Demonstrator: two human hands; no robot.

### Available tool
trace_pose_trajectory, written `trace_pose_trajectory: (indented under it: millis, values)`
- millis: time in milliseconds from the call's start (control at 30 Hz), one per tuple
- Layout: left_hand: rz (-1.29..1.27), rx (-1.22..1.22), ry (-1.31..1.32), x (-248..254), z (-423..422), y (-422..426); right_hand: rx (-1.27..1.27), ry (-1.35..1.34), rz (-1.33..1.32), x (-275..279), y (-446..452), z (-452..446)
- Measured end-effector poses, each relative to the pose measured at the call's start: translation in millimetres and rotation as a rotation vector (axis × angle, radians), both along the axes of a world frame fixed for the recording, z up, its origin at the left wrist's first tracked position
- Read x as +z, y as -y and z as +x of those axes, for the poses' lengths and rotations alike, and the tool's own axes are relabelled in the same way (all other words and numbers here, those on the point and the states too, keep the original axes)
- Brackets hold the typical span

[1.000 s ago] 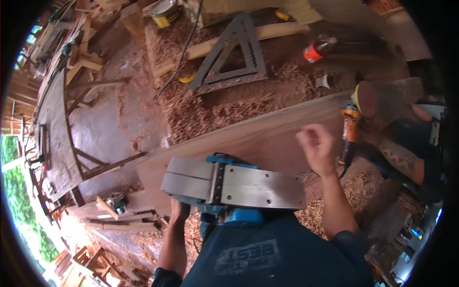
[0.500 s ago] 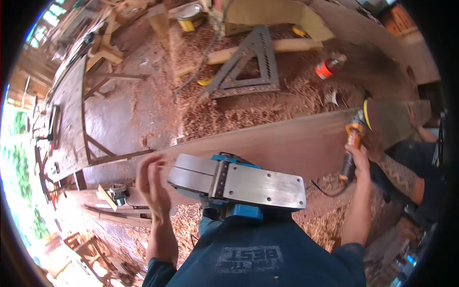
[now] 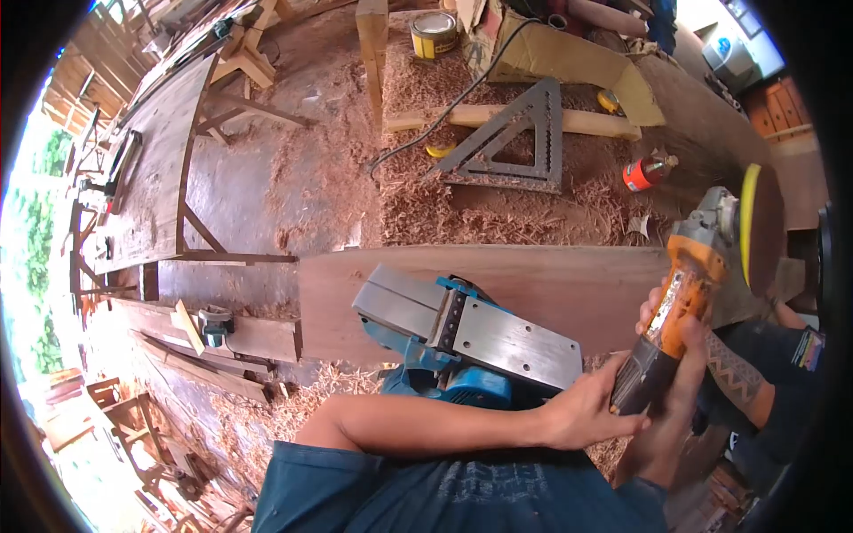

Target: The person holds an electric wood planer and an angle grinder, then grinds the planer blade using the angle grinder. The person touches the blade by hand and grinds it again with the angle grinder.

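Note:
An orange and black angle grinder (image 3: 680, 306) with a yellow-rimmed sanding disc (image 3: 761, 229) is lifted at the right, disc upward. My right hand (image 3: 680, 346) is wrapped round its body. My left hand (image 3: 591, 409) reaches across my front to the black rear end of the grinder, its fingers partly around or against it. A blue electric planer (image 3: 471, 333) lies upside down, metal sole up, between my body and the wide reddish plank (image 3: 613, 284).
Wood shavings, a triangular square (image 3: 546, 133), a red-labelled bottle (image 3: 644, 171) and a yellow can (image 3: 434, 35) lie beyond the plank. Another person's tattooed arm (image 3: 733, 373) is at the right. A wooden bench (image 3: 160, 169) stands at left.
My right hand has taken hold of the grinder and raised it nearer. My left hand has left the planer and crossed to the grinder's rear. The view has shifted.

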State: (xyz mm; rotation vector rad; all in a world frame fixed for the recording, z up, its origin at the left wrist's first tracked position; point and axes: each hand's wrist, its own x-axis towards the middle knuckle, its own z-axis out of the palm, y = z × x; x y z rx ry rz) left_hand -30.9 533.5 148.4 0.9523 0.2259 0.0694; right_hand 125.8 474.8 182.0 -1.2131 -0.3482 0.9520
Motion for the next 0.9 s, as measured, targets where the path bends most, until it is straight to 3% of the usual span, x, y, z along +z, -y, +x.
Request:
trace_pose_trajectory:
  millis: [100,200,300,333,467,533,633,733,900]
  values:
    - [-0.401,-0.380,0.095,-17,-5,-7,0.375,-0.533,0.435,-26,-8,17]
    - [-0.287,-0.180,0.054,-9,-13,-4,0.384,-0.641,0.422,-40,-15,15]
    - [0.189,-0.020,-0.099,4,-36,-18,0.051,-0.493,0.103,-28,-25,-1]
    - [0.160,-0.019,-0.096,2,-38,-19,-0.069,-0.431,-0.031,-23,-29,-5]
    - [0.078,0.017,-0.076,-15,-37,-14,0.083,-0.511,0.158,-52,-24,4]
    - [0.061,0.012,-0.087,-20,-37,-12,0.064,-0.526,0.121,-53,-28,3]
    - [-0.172,-0.095,-0.130,-23,-37,-20,0.037,-0.496,0.067,-55,-34,0]
    - [-0.099,-0.052,-0.098,-36,-39,-14,0.012,-0.414,-0.036,-61,-37,-1]
    - [-0.254,-0.027,-0.111,-48,-35,-12,0.020,-0.383,-0.187,-56,-49,0]
